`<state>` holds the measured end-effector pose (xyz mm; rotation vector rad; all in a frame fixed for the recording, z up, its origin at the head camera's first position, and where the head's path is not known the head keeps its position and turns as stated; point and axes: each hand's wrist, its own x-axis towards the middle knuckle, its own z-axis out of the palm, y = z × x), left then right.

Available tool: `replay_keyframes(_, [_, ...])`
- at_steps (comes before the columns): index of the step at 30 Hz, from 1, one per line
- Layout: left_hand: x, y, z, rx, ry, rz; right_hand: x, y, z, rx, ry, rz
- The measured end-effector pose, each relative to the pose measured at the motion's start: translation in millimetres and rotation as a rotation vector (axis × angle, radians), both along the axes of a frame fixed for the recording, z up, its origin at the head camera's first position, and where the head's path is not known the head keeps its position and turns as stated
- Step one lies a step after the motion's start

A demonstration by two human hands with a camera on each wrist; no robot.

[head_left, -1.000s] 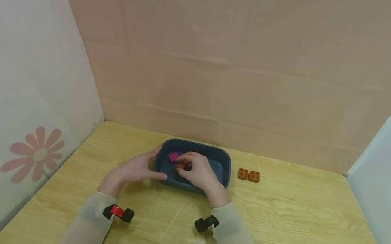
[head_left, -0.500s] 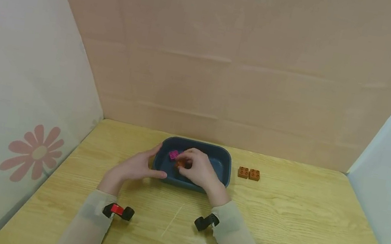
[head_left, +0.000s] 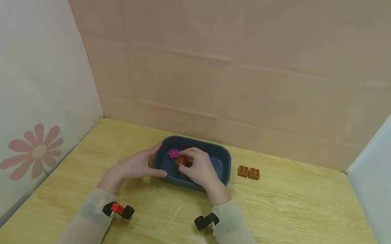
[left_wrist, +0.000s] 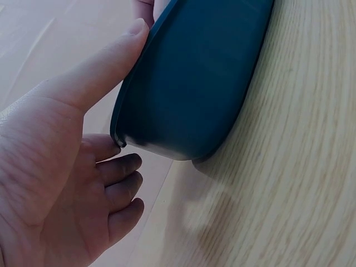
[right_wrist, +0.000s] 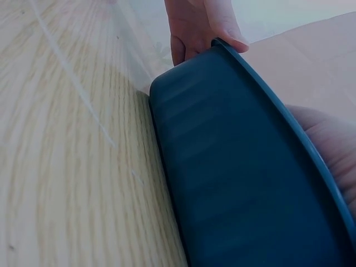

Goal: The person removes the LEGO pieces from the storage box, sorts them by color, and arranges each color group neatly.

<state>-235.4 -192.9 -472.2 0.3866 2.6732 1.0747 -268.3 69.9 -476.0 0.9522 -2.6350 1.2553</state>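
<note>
A dark blue rectangular tray (head_left: 217,170) lies on the table. My left hand (head_left: 133,167) holds its left end, thumb at the front rim and index finger at the side, as the left wrist view (left_wrist: 61,150) shows. My right hand (head_left: 200,168) reaches into the tray, thumb and fingers pinching an orange toy building brick (head_left: 180,161) low over the floor. Just left of those fingertips sits a magenta brick (head_left: 173,153) in the tray. In the right wrist view the tray's front wall (right_wrist: 222,156) hides the right fingers and the brick.
Right of the tray, two orange bricks (head_left: 248,173) stand side by side on the wooden table (head_left: 304,219). A pinkish backdrop (head_left: 226,79) rises behind the table's far edge. White panels with printed pictures flank both sides.
The right fingertips have shifted slightly, and more of the orange brick shows between them. The left hand keeps its place on the tray. The whole head view has moved a little.
</note>
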Motion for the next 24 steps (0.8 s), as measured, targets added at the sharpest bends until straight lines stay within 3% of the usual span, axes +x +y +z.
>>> replay_keyframes(8, [1.1, 1.9, 2.0, 0.02, 0.001, -0.011, 0.0, 2.6, 1.3, -0.06, 0.054, 0.002])
replay_keyframes(14, [0.0, 2.0, 1.9, 0.017, 0.009, -0.016, -1.1, 3.1, 1.6, -0.031, 0.084, -0.02])
replay_keyframes(24, [-1.7, 1.1, -1.7, -0.001, 0.01, -0.005, 0.6, 3.3, 1.9, -0.116, 0.07, -0.042])
